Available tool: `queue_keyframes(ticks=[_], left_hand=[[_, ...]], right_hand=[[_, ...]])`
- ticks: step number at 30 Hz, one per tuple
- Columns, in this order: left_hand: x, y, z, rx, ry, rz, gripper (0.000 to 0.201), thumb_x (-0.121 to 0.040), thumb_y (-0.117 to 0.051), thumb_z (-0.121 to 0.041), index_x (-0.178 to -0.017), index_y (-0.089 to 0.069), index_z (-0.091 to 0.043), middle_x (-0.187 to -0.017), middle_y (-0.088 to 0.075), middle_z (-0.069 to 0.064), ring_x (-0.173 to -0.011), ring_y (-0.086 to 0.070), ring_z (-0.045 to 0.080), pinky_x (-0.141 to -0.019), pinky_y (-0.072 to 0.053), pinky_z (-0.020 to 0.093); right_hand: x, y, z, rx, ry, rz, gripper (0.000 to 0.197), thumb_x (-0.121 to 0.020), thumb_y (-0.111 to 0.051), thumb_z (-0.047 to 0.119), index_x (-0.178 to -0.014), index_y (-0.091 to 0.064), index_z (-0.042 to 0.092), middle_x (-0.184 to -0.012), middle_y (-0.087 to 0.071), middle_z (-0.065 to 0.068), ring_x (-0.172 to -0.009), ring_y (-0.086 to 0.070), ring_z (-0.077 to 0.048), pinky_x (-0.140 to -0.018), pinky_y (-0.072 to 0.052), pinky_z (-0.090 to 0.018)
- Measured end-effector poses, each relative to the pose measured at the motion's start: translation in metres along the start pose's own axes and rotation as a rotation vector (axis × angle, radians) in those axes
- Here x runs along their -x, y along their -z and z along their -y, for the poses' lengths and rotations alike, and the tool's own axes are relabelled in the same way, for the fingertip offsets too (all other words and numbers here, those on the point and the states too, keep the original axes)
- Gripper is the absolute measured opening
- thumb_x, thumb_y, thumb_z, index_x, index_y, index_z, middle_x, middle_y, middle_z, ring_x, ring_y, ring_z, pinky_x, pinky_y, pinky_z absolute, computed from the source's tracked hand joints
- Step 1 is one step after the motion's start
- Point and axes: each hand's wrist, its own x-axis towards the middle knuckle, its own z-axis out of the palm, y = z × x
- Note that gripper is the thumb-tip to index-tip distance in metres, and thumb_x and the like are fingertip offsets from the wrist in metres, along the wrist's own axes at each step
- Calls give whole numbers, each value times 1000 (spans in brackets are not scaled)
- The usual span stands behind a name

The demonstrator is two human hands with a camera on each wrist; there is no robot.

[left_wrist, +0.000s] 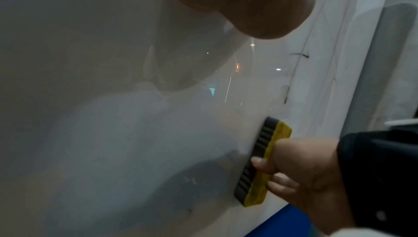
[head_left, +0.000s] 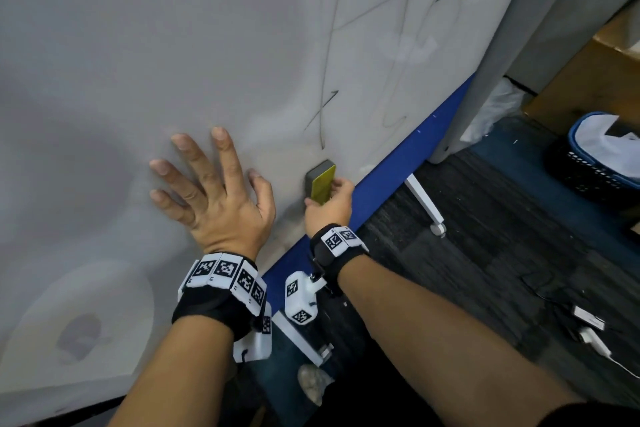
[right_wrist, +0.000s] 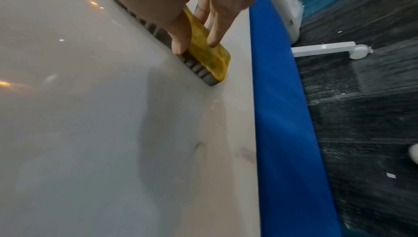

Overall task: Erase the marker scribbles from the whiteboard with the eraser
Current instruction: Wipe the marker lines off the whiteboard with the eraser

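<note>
Hidden or unclear: my right hand covers the lower end of the eraser in the head view; its felt face lies against the whiteboard and cannot be seen. In the left wrist view only the heel of my left hand shows, blurred, at the top edge. The scribbles are cut off by the top of the head view, and the faint ones at the upper right are hard to trace. Smudges near the board's lower edge in the right wrist view are too faint to read.

Eraser: yellow back, dark ribbed pad. Pressed flat to the board near its lower edge, just above the blue strip. Long axis runs up the board, free end toward the lowest tip of the scribbles, just short of it.

Right fingers: curled, pinching the eraser, thumb on the ribbed side, the others over the yellow back and far side.

Left fingers: spread wide and straight, palm flat on the board, just left of the eraser, not touching it.

Also in view: white caster leg below the strip, dark carpet, lined black basket at right, white cable and adapter on the floor.
</note>
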Motion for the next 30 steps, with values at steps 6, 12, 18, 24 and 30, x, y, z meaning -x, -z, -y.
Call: queue_keyframes(ticks=[6, 12, 18, 24, 30], left_hand=[[1, 8, -4, 32, 26, 62, 88, -92, -49, -32, -160, 6, -21, -161, 32, 7, -145, 34, 34, -114, 25, 48], [-11, 31, -28, 190, 104, 105, 87, -92, -53, -20, -158, 2, -10, -156, -4, 34, -139, -5, 59, -116, 17, 57], [-88, 71, -42, 332, 29, -83, 83, -77, -52, -2, -155, -24, -8, -157, -13, 34, -153, 11, 31, -117, 16, 49], [-181, 105, -32, 246, 75, -189, 81, -76, -55, -8, -154, -33, -8, -155, -24, 37, -146, -20, 49, -112, -9, 68], [-176, 90, -32, 79, 37, -209, 67, -89, -50, -19, -154, -37, -13, -155, -32, 30, -144, -28, 51, -116, -15, 61]], right_hand=[[-6, 18, 81, -178, 223, -104, 59, -78, -70, -10, -124, -48, 20, -117, -62, 2, -87, -60, 12, -72, -46, -2], [9, 26, 170, -211, 625, -129, 61, -73, -78, 3, -124, -52, 25, -123, -60, 6, -116, -56, -12, -100, -47, -26], [5, 32, 138, 3, 672, -106, 61, -79, -76, 14, -132, -46, 24, -129, -54, 6, -120, -52, -15, -104, -45, -38], [21, 27, 92, 18, 494, -1, 61, -79, -79, 15, -127, -43, 26, -125, -52, 7, -115, -53, -14, -101, -48, -41], [49, 6, 109, -27, 652, 67, 63, -74, -79, 16, -121, -41, 34, -119, -50, 10, -112, -53, -15, -95, -50, -38]])
